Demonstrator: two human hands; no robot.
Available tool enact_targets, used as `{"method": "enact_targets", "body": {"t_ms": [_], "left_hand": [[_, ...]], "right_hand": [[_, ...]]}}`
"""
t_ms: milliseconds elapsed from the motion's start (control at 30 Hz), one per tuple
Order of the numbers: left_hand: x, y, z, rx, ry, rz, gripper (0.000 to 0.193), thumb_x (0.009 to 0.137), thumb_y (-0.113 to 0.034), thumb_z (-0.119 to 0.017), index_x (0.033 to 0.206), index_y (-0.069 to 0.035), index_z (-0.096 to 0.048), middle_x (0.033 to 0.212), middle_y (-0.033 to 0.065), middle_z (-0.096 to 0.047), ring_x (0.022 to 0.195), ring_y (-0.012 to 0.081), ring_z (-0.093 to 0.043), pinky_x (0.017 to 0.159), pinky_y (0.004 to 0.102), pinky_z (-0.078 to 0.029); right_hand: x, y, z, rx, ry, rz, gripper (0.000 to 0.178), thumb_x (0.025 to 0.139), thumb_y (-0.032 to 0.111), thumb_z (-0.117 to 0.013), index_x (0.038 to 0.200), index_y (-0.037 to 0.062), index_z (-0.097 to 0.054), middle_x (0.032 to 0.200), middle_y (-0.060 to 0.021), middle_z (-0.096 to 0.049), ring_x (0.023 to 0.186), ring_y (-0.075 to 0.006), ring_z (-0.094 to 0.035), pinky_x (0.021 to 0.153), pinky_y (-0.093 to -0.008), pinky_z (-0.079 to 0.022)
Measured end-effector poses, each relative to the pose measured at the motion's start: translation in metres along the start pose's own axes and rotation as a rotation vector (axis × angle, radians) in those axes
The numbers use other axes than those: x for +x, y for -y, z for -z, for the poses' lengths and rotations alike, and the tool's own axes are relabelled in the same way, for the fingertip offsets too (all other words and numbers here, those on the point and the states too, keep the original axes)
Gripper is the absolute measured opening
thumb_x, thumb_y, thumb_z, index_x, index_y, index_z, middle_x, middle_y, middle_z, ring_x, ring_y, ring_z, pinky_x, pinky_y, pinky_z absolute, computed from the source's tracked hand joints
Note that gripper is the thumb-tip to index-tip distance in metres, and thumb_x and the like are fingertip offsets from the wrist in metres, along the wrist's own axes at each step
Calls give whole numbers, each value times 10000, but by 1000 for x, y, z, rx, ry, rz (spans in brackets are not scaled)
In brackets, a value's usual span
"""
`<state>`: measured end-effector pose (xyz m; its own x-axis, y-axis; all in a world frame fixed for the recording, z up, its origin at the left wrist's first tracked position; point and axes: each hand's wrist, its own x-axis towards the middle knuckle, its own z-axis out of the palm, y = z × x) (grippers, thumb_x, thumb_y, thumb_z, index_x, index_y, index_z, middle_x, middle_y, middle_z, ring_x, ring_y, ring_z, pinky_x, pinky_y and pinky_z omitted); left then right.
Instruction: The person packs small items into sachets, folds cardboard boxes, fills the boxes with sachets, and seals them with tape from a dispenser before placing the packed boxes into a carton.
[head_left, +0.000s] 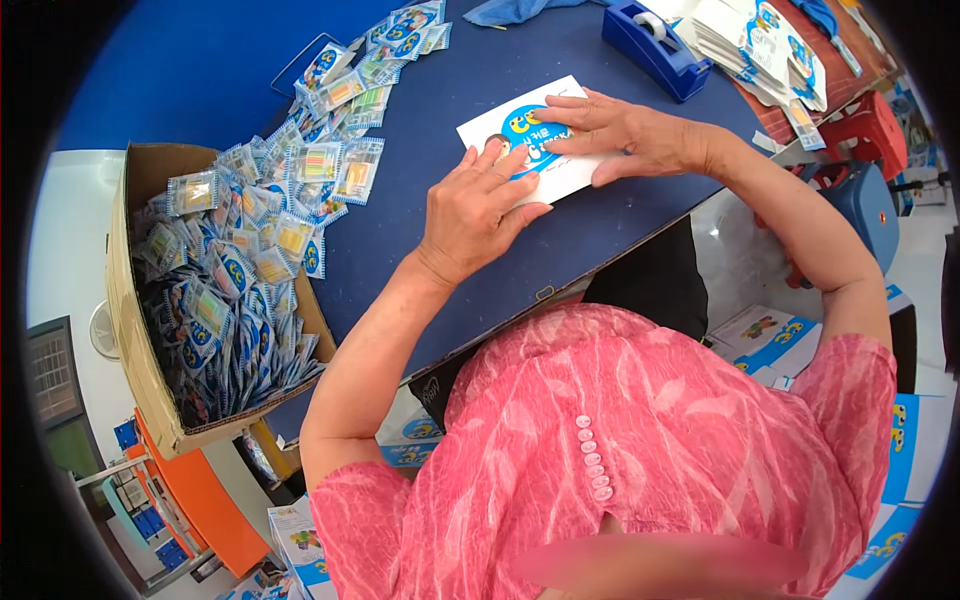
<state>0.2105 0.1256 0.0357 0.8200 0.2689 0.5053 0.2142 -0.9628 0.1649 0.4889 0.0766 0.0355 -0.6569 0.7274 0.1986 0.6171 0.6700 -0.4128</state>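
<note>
A flat white carton or card [575,182] with a round blue print lies on the dark blue table [420,300]. My left hand [480,212] rests on its left part, fingers stretched out and thumb along the near edge. From the right, my right hand [640,140] lies over the upper right part with its fingers spread. Both hands press on the carton and neither is wrapped round it. The fingers cover part of the print, and the carton's underside is hidden.
On the left stands a cardboard box [150,330] heaped with small clear packets [240,270]; more packets [365,90] trail along the table's far left side. A blue tape dispenser [655,50] and stacked white printed cartons [760,50] sit at the far right. A red stool [870,130] stands beyond.
</note>
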Motion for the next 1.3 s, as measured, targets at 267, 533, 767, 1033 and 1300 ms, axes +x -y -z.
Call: {"method": "enact_targets", "body": {"t_ms": [267,533,767,1033,1300], "left_hand": [[-4,16,-7,-25,-70,-52,284,724,-191,-835,960,-109,-700,1090,81,-716,1061,298,-682,877,433,-577],[-1,26,-5,-245,-131,59,224,732,-125,-832,923,-92,-721,1000,59,-745,983,258,-714,881,406,-587],[-1,29,0,-298,-91,77,187,749,-103,-815,917,-93,-733,1001,54,-747,987,245,-714,885,404,-587],[-2,27,0,-227,-66,29,217,740,-138,-825,921,-86,-717,1022,76,-736,998,270,-708,899,426,-579],[-10,7,-1,-167,-74,43,273,702,-151,-837,882,-54,-657,1119,93,-699,1008,306,-694,901,457,-572]], "right_hand": [[6,-5,-2,-90,-17,7,539,830,236,-747,1345,172,-599,1466,-84,-497,1400,-293,-410,1159,-526,-299],[9,-11,5,207,-97,-90,415,774,169,-801,1170,84,-711,1314,-119,-624,1334,-319,-492,1157,-476,-330],[9,-9,2,281,-114,-142,398,763,163,-813,1144,86,-725,1301,-129,-631,1338,-318,-489,1173,-490,-296],[3,-12,-3,271,-146,-117,398,785,182,-797,1167,107,-717,1324,-115,-619,1356,-308,-469,1192,-518,-236],[-19,-9,-27,287,-296,-29,433,813,197,-753,1230,108,-684,1342,-103,-611,1384,-297,-438,1196,-502,-229]]}}
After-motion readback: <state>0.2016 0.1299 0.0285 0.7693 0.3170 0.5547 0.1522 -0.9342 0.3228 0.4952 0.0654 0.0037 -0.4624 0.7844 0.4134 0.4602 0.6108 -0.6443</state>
